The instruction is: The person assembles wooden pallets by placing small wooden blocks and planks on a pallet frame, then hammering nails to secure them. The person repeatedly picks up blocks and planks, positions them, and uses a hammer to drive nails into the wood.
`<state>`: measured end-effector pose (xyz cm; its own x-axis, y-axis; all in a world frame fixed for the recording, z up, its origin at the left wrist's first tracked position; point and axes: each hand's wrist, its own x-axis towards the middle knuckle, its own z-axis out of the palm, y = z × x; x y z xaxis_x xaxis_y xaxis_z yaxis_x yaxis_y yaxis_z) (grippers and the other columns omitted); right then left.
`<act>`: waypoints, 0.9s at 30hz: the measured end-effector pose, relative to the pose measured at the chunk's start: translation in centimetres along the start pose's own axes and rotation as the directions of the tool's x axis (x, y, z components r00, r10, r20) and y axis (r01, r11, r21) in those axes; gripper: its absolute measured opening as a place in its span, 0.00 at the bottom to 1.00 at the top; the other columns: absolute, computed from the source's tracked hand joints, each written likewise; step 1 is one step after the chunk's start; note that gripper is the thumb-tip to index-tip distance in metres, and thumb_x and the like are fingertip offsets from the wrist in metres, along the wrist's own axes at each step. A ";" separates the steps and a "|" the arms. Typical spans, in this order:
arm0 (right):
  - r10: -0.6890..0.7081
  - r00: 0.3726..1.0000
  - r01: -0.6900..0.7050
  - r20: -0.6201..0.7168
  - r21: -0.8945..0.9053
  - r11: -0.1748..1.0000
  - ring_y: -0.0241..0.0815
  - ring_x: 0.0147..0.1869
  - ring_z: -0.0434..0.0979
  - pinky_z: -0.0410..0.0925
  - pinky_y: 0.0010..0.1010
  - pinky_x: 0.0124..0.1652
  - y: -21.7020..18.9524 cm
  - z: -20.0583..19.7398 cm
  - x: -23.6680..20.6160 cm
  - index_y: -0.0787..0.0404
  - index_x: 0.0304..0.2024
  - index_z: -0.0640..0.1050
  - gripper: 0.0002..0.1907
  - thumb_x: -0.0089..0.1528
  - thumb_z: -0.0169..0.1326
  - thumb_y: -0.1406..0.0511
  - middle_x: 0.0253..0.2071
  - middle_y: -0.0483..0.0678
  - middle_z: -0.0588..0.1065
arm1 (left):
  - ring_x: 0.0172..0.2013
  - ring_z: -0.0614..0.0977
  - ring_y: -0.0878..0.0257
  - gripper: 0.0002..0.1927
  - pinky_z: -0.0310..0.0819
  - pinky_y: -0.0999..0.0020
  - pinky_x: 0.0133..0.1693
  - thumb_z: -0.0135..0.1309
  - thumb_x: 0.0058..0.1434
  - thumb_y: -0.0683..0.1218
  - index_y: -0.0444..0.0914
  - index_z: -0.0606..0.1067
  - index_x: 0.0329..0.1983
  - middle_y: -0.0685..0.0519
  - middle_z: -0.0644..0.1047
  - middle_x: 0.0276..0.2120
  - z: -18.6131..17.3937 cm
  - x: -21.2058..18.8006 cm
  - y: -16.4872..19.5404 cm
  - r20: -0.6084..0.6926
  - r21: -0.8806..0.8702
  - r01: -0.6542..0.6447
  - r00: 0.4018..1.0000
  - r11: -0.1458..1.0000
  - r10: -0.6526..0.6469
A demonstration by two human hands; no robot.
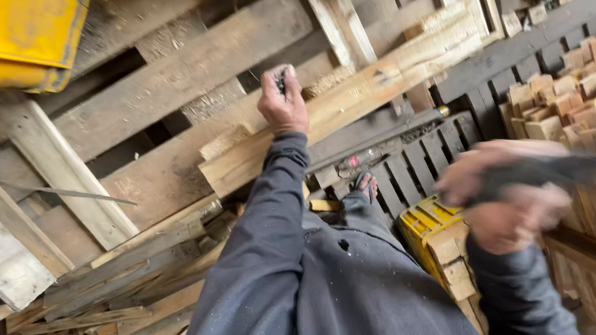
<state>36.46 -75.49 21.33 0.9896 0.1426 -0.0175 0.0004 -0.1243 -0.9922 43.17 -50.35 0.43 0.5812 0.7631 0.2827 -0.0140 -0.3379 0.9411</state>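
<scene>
- The left hand (283, 103) is stretched out over a long pale plank (351, 102), fingers pressed together around a small dark thing (280, 78), perhaps a nail or a bit; it is too small to tell which.
- That small thing sits at the upper edge of the plank, near its middle, where the plank lies slanted across a weathered pallet (169, 77).
- Judging by its size, the small thing is light, hard and easy to drop, so a tight pinch between thumb and fingertips suits it.
- The right hand (508, 200) is blurred by motion; it seems wrapped around a dark handle (585, 166) that runs off to the right, though how firmly I cannot tell.
- The plank looks stiff, rough-sawn and splintery, with a frayed, chipped upper edge; likely heavy enough to stay put, and best gripped along its long edges.
- Small blocks (589, 84) of fresh, reddish-tan wood are stacked at the right, square-cut and dry.
- Grey, split offcuts (103, 327) lie heaped at the lower left.
- A yellow plastic crate (430, 223) holds more blocks beside the person's knee; a yellow metal machine (8, 37) fills the upper left corner.
</scene>
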 end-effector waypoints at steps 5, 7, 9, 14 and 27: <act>-0.139 0.983 0.176 0.120 -0.398 0.900 0.40 0.30 0.76 0.69 0.34 0.36 2.4 3.2 -0.6 0.56 0.28 0.75 0.24 0.70 0.48 0.48 0.29 0.47 0.77 | 0.26 0.78 0.63 0.05 0.75 0.67 0.31 0.54 0.71 0.45 0.37 0.75 0.44 0.50 0.77 0.27 0.0 0.1 0.2 0.025 -0.059 0.153 0.988 0.986 -0.152; 0.565 0.823 -0.456 0.055 -0.530 0.715 0.38 0.29 0.70 0.67 0.35 0.32 3.8 4.3 -1.4 0.59 0.34 0.76 0.12 0.64 0.54 0.57 0.23 0.44 0.72 | 0.26 0.78 0.63 0.05 0.74 0.67 0.32 0.53 0.74 0.45 0.37 0.74 0.43 0.50 0.76 0.27 -0.2 0.3 0.4 0.045 -0.030 0.156 0.987 0.987 -0.154; 0.544 0.839 -0.502 -0.014 -0.406 0.764 0.42 0.23 0.70 0.64 0.38 0.27 3.7 3.4 -1.5 0.62 0.32 0.72 0.14 0.65 0.52 0.58 0.20 0.46 0.71 | 0.27 0.78 0.64 0.07 0.74 0.67 0.33 0.51 0.77 0.45 0.37 0.72 0.43 0.49 0.75 0.28 -0.4 0.6 0.5 0.019 0.038 0.111 0.994 0.993 -0.112; -0.210 0.975 0.189 0.065 0.245 0.951 0.43 0.25 0.72 0.71 0.35 0.33 -0.1 -2.1 1.9 0.65 0.41 0.73 0.31 0.65 0.53 0.42 0.27 0.51 0.71 | 0.23 0.78 0.64 0.08 0.74 0.67 0.29 0.47 0.74 0.45 0.37 0.75 0.49 0.49 0.78 0.28 0.0 1.2 0.3 0.030 -0.089 0.145 0.989 0.985 -0.143; 0.699 0.714 -0.680 -0.041 -0.273 0.680 0.33 0.21 0.60 0.57 0.29 0.22 14.2 -0.2 -5.8 0.59 0.33 0.71 0.17 0.67 0.54 0.54 0.21 0.42 0.64 | 0.31 0.79 0.48 0.11 0.76 0.58 0.35 0.49 0.75 0.49 0.36 0.73 0.42 0.41 0.78 0.33 -0.3 1.8 1.0 0.052 -0.079 0.056 0.997 0.995 -0.052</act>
<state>30.78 -78.27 7.33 0.7131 -0.0248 -0.7006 -0.6338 -0.4500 -0.6291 43.97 -49.16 1.94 0.6223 0.7502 0.2234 -0.0459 -0.2499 0.9672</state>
